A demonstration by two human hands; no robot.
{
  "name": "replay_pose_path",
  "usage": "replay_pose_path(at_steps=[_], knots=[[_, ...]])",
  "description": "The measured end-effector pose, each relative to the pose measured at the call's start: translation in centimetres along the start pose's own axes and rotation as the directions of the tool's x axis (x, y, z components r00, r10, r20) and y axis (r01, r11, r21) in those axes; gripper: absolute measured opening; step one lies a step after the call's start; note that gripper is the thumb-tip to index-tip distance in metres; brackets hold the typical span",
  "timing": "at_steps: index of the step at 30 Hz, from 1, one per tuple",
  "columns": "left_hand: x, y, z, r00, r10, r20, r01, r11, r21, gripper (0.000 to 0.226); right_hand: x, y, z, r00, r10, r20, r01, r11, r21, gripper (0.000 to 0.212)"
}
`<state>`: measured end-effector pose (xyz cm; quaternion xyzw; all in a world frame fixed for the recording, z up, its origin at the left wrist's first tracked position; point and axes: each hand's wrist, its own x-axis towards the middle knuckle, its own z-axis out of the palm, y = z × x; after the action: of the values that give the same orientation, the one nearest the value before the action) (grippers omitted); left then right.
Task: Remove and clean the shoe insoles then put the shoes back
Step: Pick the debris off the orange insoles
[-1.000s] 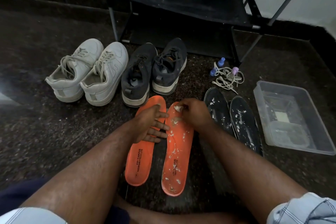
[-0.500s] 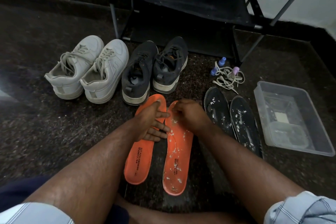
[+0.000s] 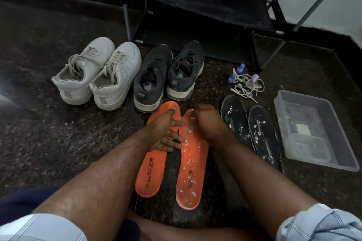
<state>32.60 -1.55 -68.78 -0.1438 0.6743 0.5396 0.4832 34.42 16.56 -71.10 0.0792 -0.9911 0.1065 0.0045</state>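
Observation:
Two orange insoles lie side by side on the dark floor. My left hand presses flat with spread fingers on the left orange insole. My right hand is curled round a small white wad at the toe end of the right orange insole, which is flecked with white bits. Two black insoles, also flecked white, lie to the right. A dark grey pair of shoes stands just beyond the orange insoles, and a white pair of sneakers stands to its left.
A clear plastic tub sits at the right. Loose laces with small blue and purple bottles lie behind the black insoles. A black shoe rack stands against the wall at the back.
My right hand has slid with the white wad up the right orange insole toward its toe end. My left hand has stayed pressed on the left insole.

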Motion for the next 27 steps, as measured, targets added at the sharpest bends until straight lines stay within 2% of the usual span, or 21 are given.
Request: replay_pose_path(at_steps=[3, 5, 9, 10, 13, 15, 17, 19, 21, 22, 24, 27], knots=[[0.0, 0.1, 0.1, 1.000, -0.001, -0.008, 0.001, 1.000, 0.000, 0.073, -0.5, -0.8, 0.2, 0.998, -0.052, 0.024, 0.049, 0.994, 0.098, 0.013], [0.0, 0.1, 0.1, 1.000, -0.003, -0.006, 0.003, 1.000, 0.003, 0.074, -0.6, -0.8, 0.4, 0.995, -0.091, 0.046, 0.087, 0.993, 0.079, 0.014], [-0.1, 0.1, 0.0, 1.000, -0.002, -0.004, 0.002, 1.000, 0.003, 0.074, 0.0, 1.0, -0.3, 0.993, 0.118, 0.021, -0.120, 0.990, 0.075, 0.018], [-0.1, 0.1, 0.0, 1.000, -0.005, -0.003, 0.005, 1.000, 0.003, 0.074, 0.0, 1.0, -0.5, 0.992, 0.125, 0.032, -0.127, 0.989, 0.075, 0.020], [0.0, 0.2, 0.1, 1.000, -0.009, -0.013, 0.009, 1.000, 0.000, 0.075, -0.4, -0.5, -0.3, 0.999, -0.011, 0.050, 0.006, 0.994, 0.106, 0.027], [0.0, 0.2, 0.2, 1.000, -0.007, -0.010, 0.007, 1.000, 0.004, 0.075, -0.5, -1.1, -0.1, 0.994, -0.081, 0.068, 0.072, 0.989, 0.128, 0.022], [-0.1, 0.1, 0.2, 1.000, -0.005, -0.004, 0.005, 1.000, 0.005, 0.074, -0.1, -0.6, -0.2, 0.995, -0.097, 0.027, 0.094, 0.992, 0.078, 0.012], [-0.2, 0.1, 0.2, 1.000, -0.002, -0.001, 0.002, 1.000, 0.003, 0.074, 0.2, 0.4, -0.1, 1.000, -0.013, -0.018, 0.013, 0.999, 0.036, 0.006], [-0.2, 0.2, 0.2, 1.000, -0.002, -0.008, 0.002, 1.000, -0.001, 0.074, 0.4, 0.8, -0.4, 0.994, 0.105, -0.013, -0.105, 0.994, 0.019, 0.012], [-0.2, 0.2, 0.2, 1.000, -0.004, -0.012, 0.004, 1.000, -0.004, 0.074, 0.4, 0.7, -0.3, 0.993, 0.117, -0.007, -0.116, 0.992, 0.044, 0.014], [-0.1, 0.2, 0.2, 1.000, -0.005, -0.016, 0.005, 1.000, -0.002, 0.074, 0.1, -0.4, -0.4, 1.000, 0.024, 0.005, -0.024, 0.994, 0.108, 0.015], [-0.1, 0.2, 0.2, 1.000, -0.007, -0.013, 0.007, 1.000, 0.001, 0.075, -0.1, -1.2, -0.6, 0.993, -0.116, 0.020, 0.116, 0.993, 0.005, 0.015]])
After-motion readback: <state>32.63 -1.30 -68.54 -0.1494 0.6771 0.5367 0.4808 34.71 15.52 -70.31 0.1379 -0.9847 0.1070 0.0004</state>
